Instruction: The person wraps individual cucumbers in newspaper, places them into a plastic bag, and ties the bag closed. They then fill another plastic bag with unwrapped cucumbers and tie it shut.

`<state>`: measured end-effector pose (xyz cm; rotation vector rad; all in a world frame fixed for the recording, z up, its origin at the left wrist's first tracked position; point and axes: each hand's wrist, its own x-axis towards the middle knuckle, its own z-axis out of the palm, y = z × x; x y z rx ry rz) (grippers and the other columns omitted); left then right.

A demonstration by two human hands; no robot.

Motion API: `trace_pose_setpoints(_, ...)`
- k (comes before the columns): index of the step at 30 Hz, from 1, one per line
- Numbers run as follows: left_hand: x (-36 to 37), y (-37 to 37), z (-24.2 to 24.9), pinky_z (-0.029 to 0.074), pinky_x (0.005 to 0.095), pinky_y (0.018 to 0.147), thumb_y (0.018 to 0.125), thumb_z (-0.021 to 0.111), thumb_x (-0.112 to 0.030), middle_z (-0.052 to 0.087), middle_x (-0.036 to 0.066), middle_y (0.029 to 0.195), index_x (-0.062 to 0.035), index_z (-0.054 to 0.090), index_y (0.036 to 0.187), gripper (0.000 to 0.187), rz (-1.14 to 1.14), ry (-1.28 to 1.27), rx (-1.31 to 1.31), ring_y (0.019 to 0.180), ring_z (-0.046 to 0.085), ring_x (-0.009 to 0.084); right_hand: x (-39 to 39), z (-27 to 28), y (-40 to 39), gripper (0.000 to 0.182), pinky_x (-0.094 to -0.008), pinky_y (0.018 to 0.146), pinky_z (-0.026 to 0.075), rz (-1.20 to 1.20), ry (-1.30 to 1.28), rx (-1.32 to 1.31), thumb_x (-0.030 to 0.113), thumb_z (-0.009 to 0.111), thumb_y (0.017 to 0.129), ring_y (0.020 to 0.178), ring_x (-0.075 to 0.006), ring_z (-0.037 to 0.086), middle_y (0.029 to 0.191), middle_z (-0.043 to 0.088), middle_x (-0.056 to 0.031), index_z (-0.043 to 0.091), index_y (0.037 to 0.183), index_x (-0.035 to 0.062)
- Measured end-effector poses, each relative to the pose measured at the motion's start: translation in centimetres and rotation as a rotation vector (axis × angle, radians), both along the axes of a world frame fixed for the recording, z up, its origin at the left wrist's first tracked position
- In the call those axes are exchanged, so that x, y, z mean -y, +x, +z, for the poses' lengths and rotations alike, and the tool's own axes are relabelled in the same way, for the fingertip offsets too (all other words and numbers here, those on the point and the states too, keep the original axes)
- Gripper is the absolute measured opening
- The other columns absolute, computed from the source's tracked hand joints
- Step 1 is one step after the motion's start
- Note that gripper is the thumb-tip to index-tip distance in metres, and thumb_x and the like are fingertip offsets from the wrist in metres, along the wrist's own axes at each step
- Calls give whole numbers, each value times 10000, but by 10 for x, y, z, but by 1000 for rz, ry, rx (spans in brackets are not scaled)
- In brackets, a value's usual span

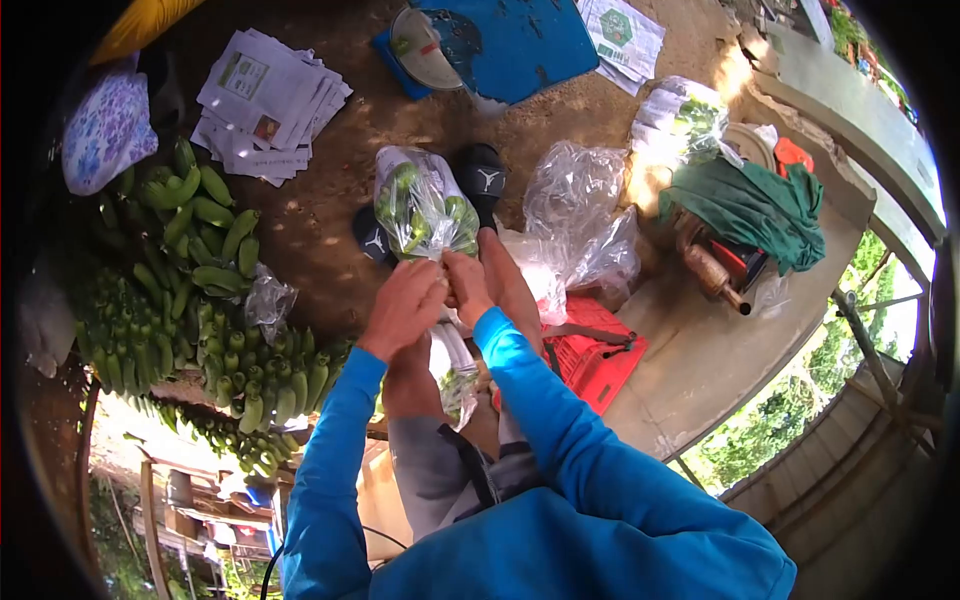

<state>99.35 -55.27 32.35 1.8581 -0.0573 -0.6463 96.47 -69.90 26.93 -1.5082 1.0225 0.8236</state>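
Note:
A clear plastic bag (425,205) filled with green bananas and printed paper rests between my feet. Both hands meet at its gathered mouth, close together. My left hand (405,305) has its fingers pinched on the bag's neck. Beside it, my right hand (467,284) also pinches the gathered plastic; its fingertips are partly hidden. Below my hands, between my legs, another clear bag (460,390) with paper and green bananas is partly visible.
Green banana bunches (210,230) are piled at left, near paper sheets (265,100). A blue scale (510,45) stands ahead. Loose clear bags (575,205), a red crate (598,360), another filled bag (685,115) and a green cloth (745,205) over a machine lie at right.

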Motion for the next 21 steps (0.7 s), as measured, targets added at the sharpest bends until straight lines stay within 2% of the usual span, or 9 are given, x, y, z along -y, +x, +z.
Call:
trace_pose_setpoints(1, 3, 4, 2, 424, 443, 746, 789, 549, -156, 537, 105, 922, -49, 582, 969, 213, -101, 32, 92, 879, 500, 340, 7, -3, 6, 245, -246, 353, 247, -262, 211, -165, 337, 542, 888, 396, -78, 317, 541, 360, 47, 506, 778, 121)
trace_pose_setpoints(3, 8, 6, 16, 424, 450, 759, 786, 556, -145, 539, 105, 977, -53, 588, 953, 194, -200, 85, 96, 889, 497, 342, 21, -8, 11, 170, -231, 418, 349, -725, 668, -409, 268, 549, 892, 452, -84, 416, 547, 379, 47, 549, 858, 101)
trace_pose_setpoints(5, 12, 4, 20, 420, 467, 784, 776, 580, -147, 523, 109, 1072, -60, 602, 948, 194, -322, 144, 55, 919, 483, 348, 23, -11, -1, 150, -223, 463, 387, -770, 709, -326, 245, 552, 895, 528, -83, 476, 611, 442, 40, 559, 902, 95)
trace_pose_setpoints(7, 16, 10, 18, 421, 467, 780, 774, 583, -144, 526, 125, 1030, -51, 601, 934, 185, -327, 134, 129, 894, 490, 348, 15, 4, -1, 142, -216, 508, 426, -817, 750, -254, 222, 554, 898, 604, -83, 535, 675, 505, 34, 570, 947, 89)
trace_pose_setpoints(9, 21, 26, 11, 422, 468, 776, 773, 586, -140, 530, 142, 988, -42, 599, 919, 177, -336, 128, 204, 869, 497, 348, 4, 18, 3, 180, -226, 574, 473, -738, 590, -87, 236, 575, 905, 758, -92, 588, 873, 578, 14, 566, 1010, 89)
trace_pose_setpoints(12, 32, 67, -11, 431, 467, 756, 806, 562, -207, 542, 182, 967, -28, 590, 875, 193, -496, 38, -34, 859, 521, 362, 8, -7, -34, 229, -257, 626, 506, -725, 593, -18, 275, 561, 931, 860, -124, 610, 1001, 586, -6, 554, 1073, 96)
trace_pose_setpoints(15, 48, 103, -48, 436, 495, 743, 826, 503, -249, 579, 252, 917, 7, 586, 839, 269, -615, -110, 6, 844, 558, 414, 7, -21, -43, 217, -266, 574, 457, -609, 587, 149, 302, 501, 971, 776, -139, 574, 908, 598, -17, 545, 1071, 114)
trace_pose_setpoints(18, 73, 108, -73, 431, 518, 743, 824, 453, -261, 592, 296, 877, 37, 573, 811, 321, -707, 207, -278, 842, 566, 459, 1, -10, -32, 287, -318, 534, 402, -599, 553, 143, 344, 477, 976, 694, -184, 526, 799, 586, -74, 544, 985, 66)
trace_pose_setpoints(21, 78, 104, -83, 419, 524, 743, 815, 458, -184, 573, 289, 807, 45, 536, 792, 242, -684, 285, -192, 809, 545, 465, -2, 10, -13, 449, -440, 605, 417, 133, -131, 386, 392, 397, 985, 648, -320, 520, 737, 509, -200, 544, 952, -30)
